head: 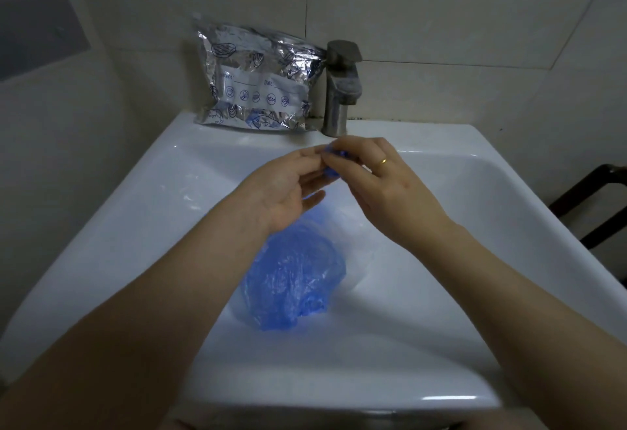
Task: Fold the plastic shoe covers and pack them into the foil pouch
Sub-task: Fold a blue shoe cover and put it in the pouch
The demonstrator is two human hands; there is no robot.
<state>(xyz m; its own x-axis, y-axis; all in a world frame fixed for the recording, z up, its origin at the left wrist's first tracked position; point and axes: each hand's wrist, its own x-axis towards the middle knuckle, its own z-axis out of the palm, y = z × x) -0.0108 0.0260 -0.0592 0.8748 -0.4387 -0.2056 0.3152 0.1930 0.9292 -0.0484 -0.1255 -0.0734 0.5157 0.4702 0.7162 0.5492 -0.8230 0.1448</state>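
Both hands' fingers pinching shoe cover edge, above sink.

A white basin filled most of the view, its glossy rim catching small highlights. At the back edge stood a dull metal tap, upright, with a flat lever on top. Behind it rose a wall of pale tiles with thin grout lines. A dark grey panel sat on the left wall. At the far right, a dark frame showed beside the basin.
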